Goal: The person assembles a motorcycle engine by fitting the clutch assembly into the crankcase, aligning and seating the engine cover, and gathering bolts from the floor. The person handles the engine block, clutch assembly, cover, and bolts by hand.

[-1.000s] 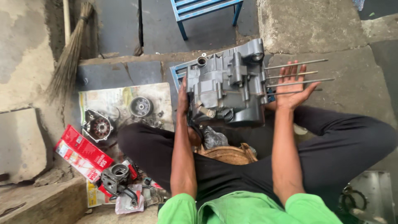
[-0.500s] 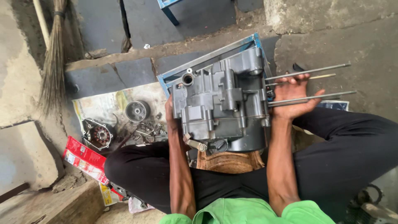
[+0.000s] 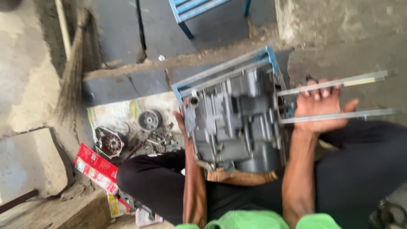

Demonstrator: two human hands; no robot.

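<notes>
Head view: a seated person in black trousers and a green shirt holds a grey engine case (image 3: 237,123) above the lap.
Engine case: upright between both arms, in front of a blue metal frame (image 3: 224,70); the picture is motion-blurred.
Left hand (image 3: 181,121): pressed against the case's left side, fingers mostly hidden; grip cannot be told.
Right hand (image 3: 318,108): fingers curled around the long studs (image 3: 339,97) jutting from the case's right side.
Ground, left: round engine parts (image 3: 148,120) on newspaper, a red box (image 3: 95,166), a broom (image 3: 72,72).
</notes>
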